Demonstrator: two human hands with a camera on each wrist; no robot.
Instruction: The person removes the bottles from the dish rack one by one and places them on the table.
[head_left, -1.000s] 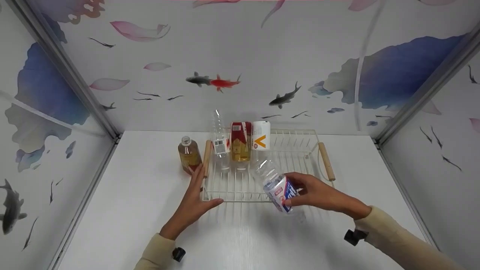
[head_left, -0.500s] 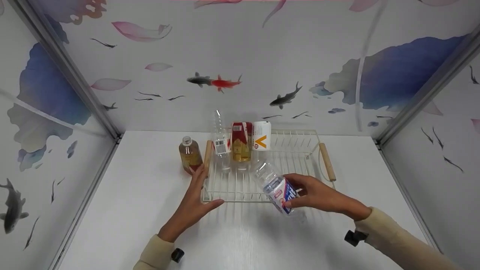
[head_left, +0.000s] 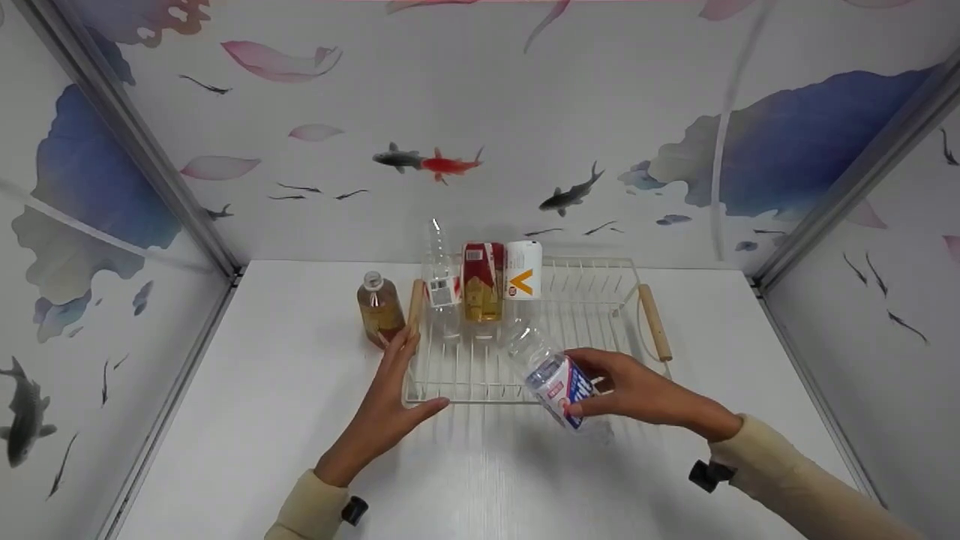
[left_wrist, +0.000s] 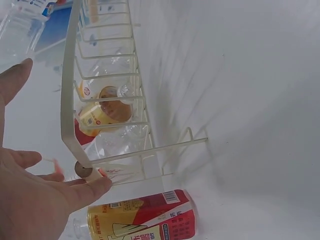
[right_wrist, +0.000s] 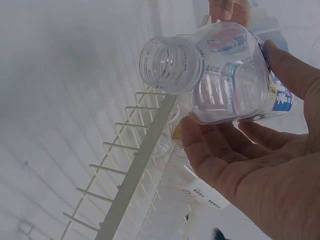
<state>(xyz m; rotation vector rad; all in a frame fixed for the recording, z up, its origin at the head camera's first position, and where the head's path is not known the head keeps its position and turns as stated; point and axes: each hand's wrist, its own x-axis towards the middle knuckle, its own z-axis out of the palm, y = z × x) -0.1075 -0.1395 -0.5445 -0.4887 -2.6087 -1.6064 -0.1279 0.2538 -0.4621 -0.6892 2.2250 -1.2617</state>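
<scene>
My right hand holds a clear plastic bottle with a blue, white and pink label, tilted over the front rim of a cream wire basket. In the right wrist view the uncapped mouth of this bottle faces away from the basket. My left hand reaches along the basket's front left corner, thumb spread away and fingertips at the wooden handle. Just beyond those fingertips stands an amber bottle with a gold and red label. The left wrist view shows its label close below the fingers.
Inside the basket, at its left and back, lie a slim clear bottle, a red and gold labelled bottle and a white labelled bottle. Another wooden handle is on the right. Patterned walls enclose the white table.
</scene>
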